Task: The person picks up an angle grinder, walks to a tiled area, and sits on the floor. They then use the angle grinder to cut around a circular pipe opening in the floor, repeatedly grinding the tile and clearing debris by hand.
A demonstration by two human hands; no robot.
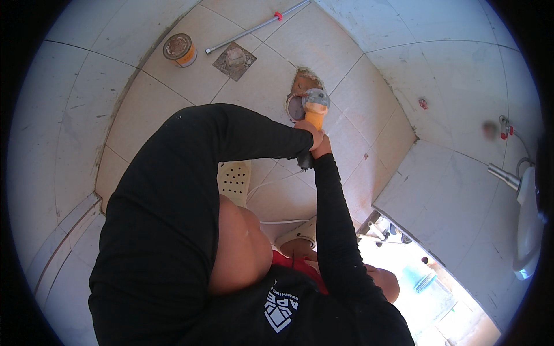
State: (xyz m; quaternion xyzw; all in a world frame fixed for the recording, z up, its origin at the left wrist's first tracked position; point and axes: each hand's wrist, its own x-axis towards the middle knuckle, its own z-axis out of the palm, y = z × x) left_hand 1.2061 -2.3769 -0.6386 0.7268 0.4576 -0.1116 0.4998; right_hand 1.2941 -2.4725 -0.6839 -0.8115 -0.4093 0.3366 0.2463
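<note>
Both my hands are closed round a yellow angle grinder [314, 119] with a grey metal head, held over the tiled floor. My left hand [309, 131] grips its body just behind the head. Farther back toward the dark rear end, my right hand [322, 147] is wrapped round the tool, touching the left. The grinder's head reaches over a rough broken hole [304, 82] in the tiles, where reddish material shows. Beside the head is a round grey shape [296, 108]; whether it is the disc or a pipe mouth I cannot tell.
A dirt-topped can [184, 56] with a yellow label stands near the left wall, beside a square floor drain [235, 60]. A metal rod [248, 32] with a red fitting lies beyond. A pale cord [277, 180] runs near my clogs [234, 177]. A white fixture [528, 222] is at right.
</note>
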